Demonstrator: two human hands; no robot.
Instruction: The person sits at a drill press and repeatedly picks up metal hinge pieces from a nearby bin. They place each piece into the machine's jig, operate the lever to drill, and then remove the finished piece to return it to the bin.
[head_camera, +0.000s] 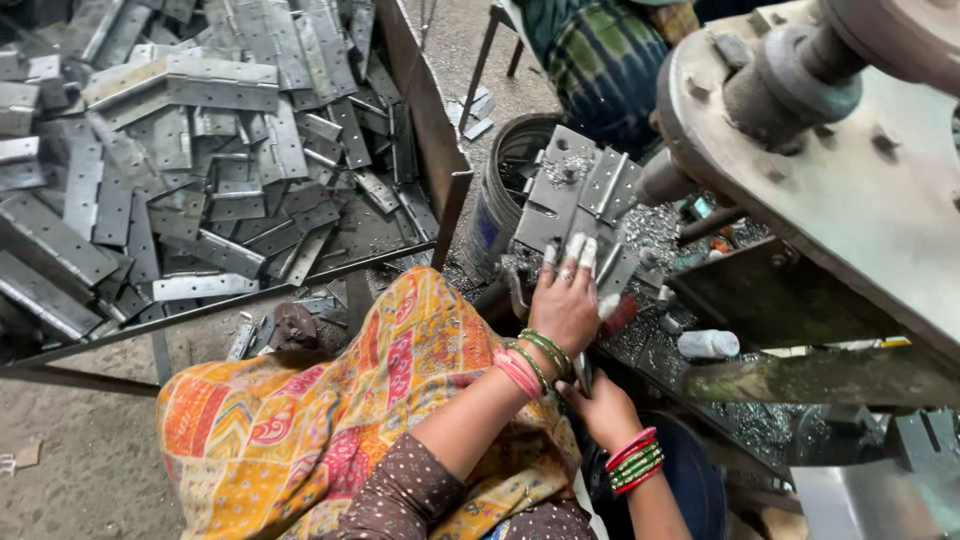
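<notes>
My left hand (565, 300), fingertips wrapped in white tape, grips the near edge of a grey metal hinge plate (580, 190) that lies on the bed of a press machine (850, 150). Below it, partly hidden under my left wrist, my right hand (600, 408) is closed round a thin dark metal handle (583, 375). Both wrists wear red and green bangles. An orange patterned cloth (350, 400) covers my lap.
A big heap of grey hinge plates (200, 150) fills a low metal tray (430, 110) at the left. A bucket (505, 190) stands beside the machine. Metal shavings (660, 225) and a small white bottle (708, 343) lie on the bed. Another person in green-blue clothing (600, 60) sits behind.
</notes>
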